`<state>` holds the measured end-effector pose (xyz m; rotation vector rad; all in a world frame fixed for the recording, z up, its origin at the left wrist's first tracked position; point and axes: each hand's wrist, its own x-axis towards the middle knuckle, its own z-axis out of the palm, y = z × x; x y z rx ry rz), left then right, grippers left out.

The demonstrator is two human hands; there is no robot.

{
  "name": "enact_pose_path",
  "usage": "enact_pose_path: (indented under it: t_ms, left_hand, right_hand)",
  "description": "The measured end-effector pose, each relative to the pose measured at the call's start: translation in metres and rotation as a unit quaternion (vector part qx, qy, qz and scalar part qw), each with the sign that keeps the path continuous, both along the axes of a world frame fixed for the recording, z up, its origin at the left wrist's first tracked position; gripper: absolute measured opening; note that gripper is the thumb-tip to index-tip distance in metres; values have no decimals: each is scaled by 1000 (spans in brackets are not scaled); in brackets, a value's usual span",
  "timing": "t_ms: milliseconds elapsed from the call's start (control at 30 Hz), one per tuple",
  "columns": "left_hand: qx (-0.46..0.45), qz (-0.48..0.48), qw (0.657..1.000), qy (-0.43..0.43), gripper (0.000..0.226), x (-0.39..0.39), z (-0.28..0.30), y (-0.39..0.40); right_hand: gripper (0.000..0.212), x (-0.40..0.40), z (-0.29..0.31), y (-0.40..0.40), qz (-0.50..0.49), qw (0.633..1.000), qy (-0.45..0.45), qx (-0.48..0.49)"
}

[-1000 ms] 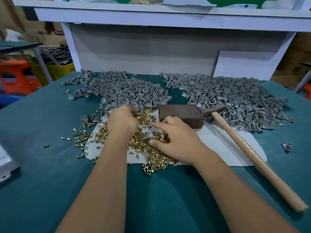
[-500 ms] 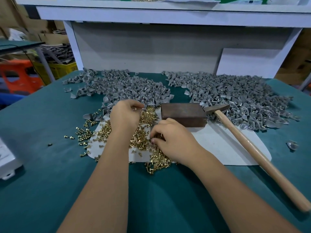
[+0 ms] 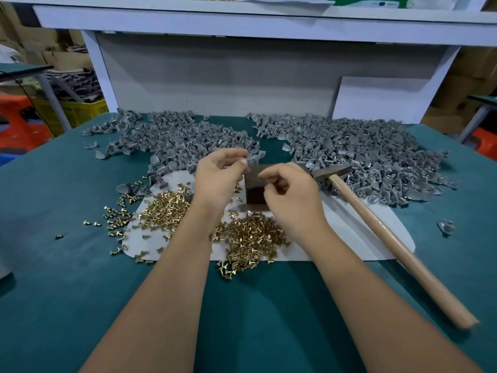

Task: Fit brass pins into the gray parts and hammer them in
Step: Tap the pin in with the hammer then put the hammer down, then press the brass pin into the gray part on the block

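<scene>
My left hand (image 3: 217,176) is raised above the table and pinches a small gray part (image 3: 251,163) between thumb and fingertips. My right hand (image 3: 289,192) is close beside it with curled fingers, its fingertips pinched together just right of the part; whatever it holds is too small to see. Loose brass pins (image 3: 250,235) lie heaped on a white sheet (image 3: 347,230) below both hands. A dark metal block (image 3: 254,193) sits partly hidden behind my hands. The hammer (image 3: 376,227) lies to the right, head against the block.
Two big heaps of gray parts spread across the back of the green table (image 3: 67,278), one at the left (image 3: 172,141) and one at the right (image 3: 357,149). Stray pins (image 3: 115,219) dot the cloth left of the sheet. A white shelf unit (image 3: 220,76) stands behind.
Both hands have lifted off the pin heap and come together above the block. My left hand now shows a gray part at its fingertips.
</scene>
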<state>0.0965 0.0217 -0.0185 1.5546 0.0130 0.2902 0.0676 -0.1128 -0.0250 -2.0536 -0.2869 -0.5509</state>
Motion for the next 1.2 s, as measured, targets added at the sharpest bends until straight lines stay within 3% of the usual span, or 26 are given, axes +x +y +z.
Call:
enact_pose_path:
  t_ms: [200, 400, 567, 700, 833, 1100, 1200]
  left_hand:
    - [90, -21, 995, 21, 21, -4, -6, -31]
    - [150, 37, 988, 31, 22, 4, -10, -39]
    - [129, 50, 990, 38, 20, 10, -9, -35]
    - [103, 48, 993, -18, 9, 6, -5, -28]
    - [133, 20, 990, -48, 17, -3, -2, -27]
    - [296, 51, 941, -155, 20, -12, 1, -30]
    - [313, 80, 927, -188, 19, -13, -2, -30]
  right_hand:
    - [37, 11, 1, -22, -68, 990, 35, 121]
    - [39, 14, 0, -26, -71, 988, 31, 134]
    - [33, 14, -1, -27, -62, 989, 22, 133]
    - [33, 16, -1, -27, -65, 987, 19, 147]
    - [41, 16, 0, -27, -60, 985, 12, 163]
    - [36, 13, 4, -26, 3, 965, 36, 261]
    - [35, 13, 4, -23, 6, 962, 48, 268]
